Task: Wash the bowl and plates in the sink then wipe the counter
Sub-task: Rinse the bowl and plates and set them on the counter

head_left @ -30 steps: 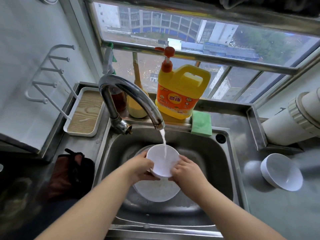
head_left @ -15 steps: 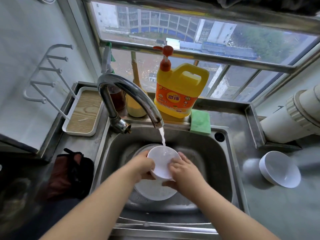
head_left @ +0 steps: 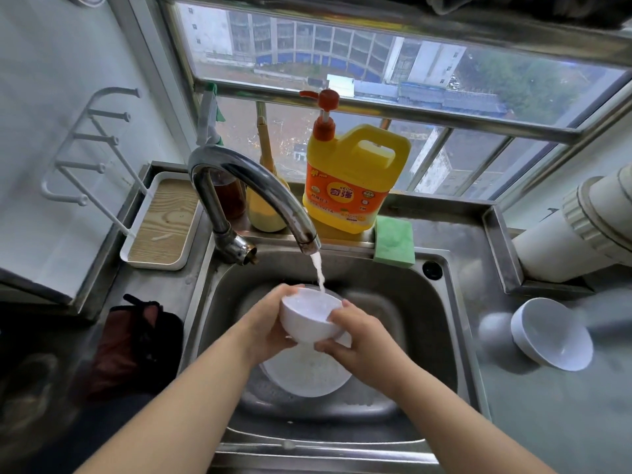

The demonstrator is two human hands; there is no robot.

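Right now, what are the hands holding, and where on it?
A white bowl under the tap: left hand on its left wall, right hand on its right rim and underside.

A small white bowl (head_left: 309,318), tilted under running water, sits clasped between the fingers (head_left: 333,314) of both hands, above a white plate (head_left: 307,374) in the steel sink (head_left: 424,323).

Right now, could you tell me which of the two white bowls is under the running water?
The bowl held over the sink by the left hand and right hand; the other bowl lies tilted on the right counter, untouched.
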